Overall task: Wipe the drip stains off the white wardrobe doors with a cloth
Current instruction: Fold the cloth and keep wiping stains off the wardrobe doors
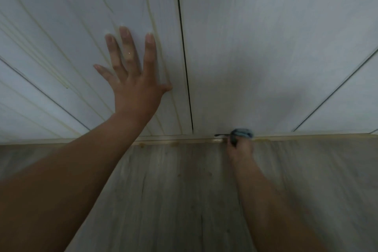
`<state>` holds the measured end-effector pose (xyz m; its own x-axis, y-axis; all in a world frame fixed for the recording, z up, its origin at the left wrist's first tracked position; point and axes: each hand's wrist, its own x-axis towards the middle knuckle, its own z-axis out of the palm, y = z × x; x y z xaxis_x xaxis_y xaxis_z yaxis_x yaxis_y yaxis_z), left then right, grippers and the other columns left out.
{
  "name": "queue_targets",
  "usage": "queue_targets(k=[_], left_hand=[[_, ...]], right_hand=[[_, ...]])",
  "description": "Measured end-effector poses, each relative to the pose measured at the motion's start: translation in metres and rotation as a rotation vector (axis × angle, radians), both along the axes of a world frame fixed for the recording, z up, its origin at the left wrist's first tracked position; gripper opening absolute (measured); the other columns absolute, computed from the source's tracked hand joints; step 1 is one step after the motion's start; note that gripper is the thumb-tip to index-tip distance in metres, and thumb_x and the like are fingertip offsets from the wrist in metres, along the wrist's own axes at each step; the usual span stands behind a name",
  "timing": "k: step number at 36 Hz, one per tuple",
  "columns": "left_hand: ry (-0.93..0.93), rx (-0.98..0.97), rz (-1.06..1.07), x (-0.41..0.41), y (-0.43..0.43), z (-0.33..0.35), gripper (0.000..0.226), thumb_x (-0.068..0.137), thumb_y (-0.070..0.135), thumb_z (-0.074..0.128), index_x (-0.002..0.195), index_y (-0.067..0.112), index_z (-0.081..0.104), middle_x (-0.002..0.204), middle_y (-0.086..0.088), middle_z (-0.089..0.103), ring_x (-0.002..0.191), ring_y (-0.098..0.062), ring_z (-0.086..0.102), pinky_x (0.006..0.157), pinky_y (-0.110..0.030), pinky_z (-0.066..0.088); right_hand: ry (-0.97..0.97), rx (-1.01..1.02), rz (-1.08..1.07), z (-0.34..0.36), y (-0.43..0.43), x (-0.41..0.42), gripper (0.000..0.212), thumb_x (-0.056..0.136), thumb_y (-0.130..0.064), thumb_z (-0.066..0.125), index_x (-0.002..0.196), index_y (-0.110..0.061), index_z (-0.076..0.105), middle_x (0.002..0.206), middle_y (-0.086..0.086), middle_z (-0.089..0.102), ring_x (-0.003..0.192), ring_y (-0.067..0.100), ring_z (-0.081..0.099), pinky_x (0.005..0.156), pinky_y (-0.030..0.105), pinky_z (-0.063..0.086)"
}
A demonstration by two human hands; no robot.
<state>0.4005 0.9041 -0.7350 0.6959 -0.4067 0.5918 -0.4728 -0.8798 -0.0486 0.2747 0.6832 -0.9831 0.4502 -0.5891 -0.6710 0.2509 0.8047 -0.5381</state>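
In the head view, the left hand (133,80) is lying flat against the left-hand white wood-grain wardrobe door (61,26), beside that door's right edge. Its arm is reaching up from the lower left corner, nearly straight. The fingers are straight and spread, pointing up the door, the thumb is sticking out toward the dark vertical gap (184,57) between the doors, and the hand is gripping nothing.

Thin yellowish drip stains (152,16) are running lengthwise down this door, some passing under the palm.

The right hand (240,147) is reaching low from the lower right, knuckles toward the camera, fingers curled tight around a bunched blue-grey cloth (242,133). The cloth is pressing against the bottom edge of the right-hand white door (266,26), just right of the gap. It is sitting as a short wad lying across, along that edge (motion blur is hiding its folds).

Yellowish blobs (173,144) are sitting on the pale base strip (306,137) below the doors, which is meeting the grey wood-look floor (184,190).
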Motion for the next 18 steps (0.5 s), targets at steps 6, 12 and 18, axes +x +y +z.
queue_targets(k=[6, 12, 18], left_hand=[[0.007, -0.004, -0.015, -0.001, 0.001, 0.001, 0.13, 0.069, 0.069, 0.078, 0.161, 0.02, 0.0, 0.164, -0.035, 0.01, 0.15, -0.06, 0.008, 0.096, -0.09, 0.025], [0.02, -0.005, -0.02, -0.003, 0.0, 0.002, 0.131, 0.07, 0.07, 0.077, 0.162, 0.021, -0.004, 0.165, -0.033, 0.006, 0.151, -0.058, 0.005, 0.097, -0.091, 0.022], [0.025, -0.024, -0.033, -0.004, 0.0, 0.004, 0.131, 0.072, 0.068, 0.078, 0.162, 0.022, -0.004, 0.166, -0.032, 0.004, 0.151, -0.058, 0.004, 0.099, -0.09, 0.019]], right_hand=[[-0.15, 0.22, 0.127, 0.024, 0.092, 0.031, 0.034, 0.095, 0.02, 0.04, 0.09, -0.008, 0.057, 0.094, 0.012, 0.06, 0.093, 0.025, 0.057, 0.109, 0.045, 0.042], [0.037, 0.177, 0.358, 0.026, 0.058, 0.011, 0.02, 0.099, 0.011, 0.044, 0.091, 0.0, 0.058, 0.078, 0.018, 0.069, 0.083, 0.028, 0.059, 0.068, 0.033, 0.061], [0.756, -0.708, 0.269, 0.025, -0.027, -0.056, 0.008, 0.092, -0.011, 0.064, 0.097, -0.009, 0.058, 0.098, 0.014, 0.065, 0.093, 0.031, 0.065, 0.076, 0.036, 0.051]])
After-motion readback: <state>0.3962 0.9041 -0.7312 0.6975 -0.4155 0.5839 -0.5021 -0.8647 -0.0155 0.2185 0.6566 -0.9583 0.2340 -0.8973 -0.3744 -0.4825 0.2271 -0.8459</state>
